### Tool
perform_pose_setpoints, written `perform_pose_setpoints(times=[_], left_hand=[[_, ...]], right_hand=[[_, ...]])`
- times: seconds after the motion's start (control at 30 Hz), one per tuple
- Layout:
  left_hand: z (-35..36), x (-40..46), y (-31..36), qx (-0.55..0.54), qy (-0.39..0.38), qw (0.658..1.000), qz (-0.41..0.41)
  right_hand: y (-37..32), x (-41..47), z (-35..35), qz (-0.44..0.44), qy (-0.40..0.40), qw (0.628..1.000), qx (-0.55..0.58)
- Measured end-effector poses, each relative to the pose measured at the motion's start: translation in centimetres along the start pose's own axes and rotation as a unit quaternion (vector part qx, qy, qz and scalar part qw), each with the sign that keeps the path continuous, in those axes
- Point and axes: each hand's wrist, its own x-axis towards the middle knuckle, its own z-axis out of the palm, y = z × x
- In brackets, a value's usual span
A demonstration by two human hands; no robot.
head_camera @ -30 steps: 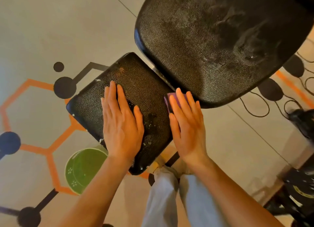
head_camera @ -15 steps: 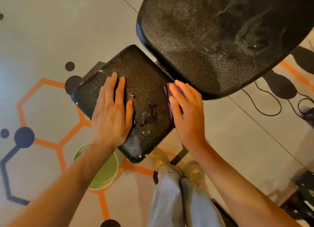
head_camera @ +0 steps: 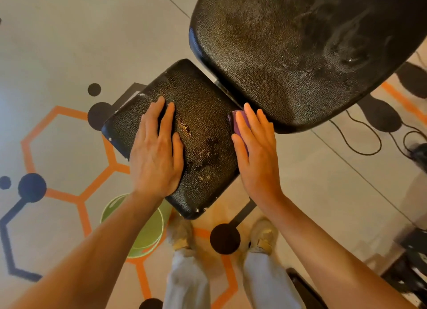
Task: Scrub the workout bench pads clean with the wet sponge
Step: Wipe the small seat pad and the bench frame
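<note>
The small black seat pad of the workout bench lies below me, with wet specks and crumbs near its middle. My left hand rests flat on its left half, fingers together. My right hand presses a purple sponge against the pad's right edge; only the sponge's far end shows past my fingers. The large black back pad rises at the upper right, with pale dried smears on its surface.
A green bucket stands on the floor under my left forearm. My two feet are just below the seat pad. Black cables and dark equipment lie on the floor at the right. The floor carries orange hexagon lines.
My right hand with the sponge slid along the seat pad's right edge. My left hand shifted a little left on the pad. My view moved back, showing both feet.
</note>
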Motion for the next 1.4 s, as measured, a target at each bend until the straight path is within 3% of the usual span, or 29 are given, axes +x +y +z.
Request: perform_pose_setpoints(times=[0.23, 0.3, 0.37, 0.47, 0.57, 0.67, 0.73, 0.8, 0.87, 1.0, 1.07, 1.13, 1.2, 1.27, 1.4], left_hand=[[0.3, -0.1, -0.2, -0.012, 0.006, 1.000, 0.004], [0.3, 0.1, -0.3, -0.018, 0.001, 1.000, -0.002], [0.2, 0.0, -0.5, -0.030, -0.009, 1.000, -0.004], [-0.6, 0.2, -1.3, -0.073, -0.050, 0.996, 0.034], [-1.8, 1.1, -4.4, -0.039, -0.071, 0.989, 0.120], [-2.2, 1.9, -6.8, -0.009, -0.075, 0.982, 0.176], [-1.9, 1.9, -6.8, -0.004, -0.067, 0.982, 0.174], [-1.8, 1.7, -6.5, -0.007, -0.057, 0.985, 0.162], [-1.7, 1.7, -6.5, -0.010, -0.054, 0.985, 0.161], [-1.7, 1.8, -6.6, -0.015, -0.044, 0.985, 0.167], [-1.6, 1.8, -6.5, -0.016, -0.043, 0.985, 0.167], [-1.5, 1.9, -6.6, -0.018, -0.041, 0.985, 0.168], [-1.5, 2.0, -6.7, -0.021, -0.040, 0.984, 0.170], [-1.5, 2.0, -6.7, -0.026, -0.039, 0.985, 0.169], [-1.3, 1.9, -6.7, -0.024, -0.036, 0.985, 0.169]], right_hand=[[-7.3, -1.5, 3.2, 0.160, 0.033, 0.977, -0.135], [-10.1, -4.0, 4.7, 0.144, 0.042, 0.976, -0.160], [-11.5, -6.6, 5.2, 0.099, 0.002, 0.979, -0.179], [-8.9, -5.3, 3.7, 0.056, -0.041, 0.974, -0.218], [-6.3, -0.2, 2.7, 0.166, 0.022, 0.962, -0.216], [-9.2, -0.6, 4.9, 0.254, 0.086, 0.943, -0.198], [-12.8, -4.8, 6.6, 0.211, 0.067, 0.952, -0.212], [-14.8, -8.5, 6.9, 0.153, -0.009, 0.965, -0.214], [-12.6, -7.6, 5.8, 0.116, -0.029, 0.974, -0.191], [-7.1, 1.0, 3.5, 0.249, 0.047, 0.947, -0.197], [-8.7, 1.1, 4.9, 0.289, 0.091, 0.934, -0.188], [-13.1, -3.0, 7.3, 0.231, 0.072, 0.949, -0.204], [-16.3, -7.6, 8.3, 0.151, -0.001, 0.965, -0.213], [-14.6, -7.4, 7.3, 0.118, -0.025, 0.975, -0.189], [-8.5, 1.8, 4.3, 0.223, 0.048, 0.952, -0.201]])
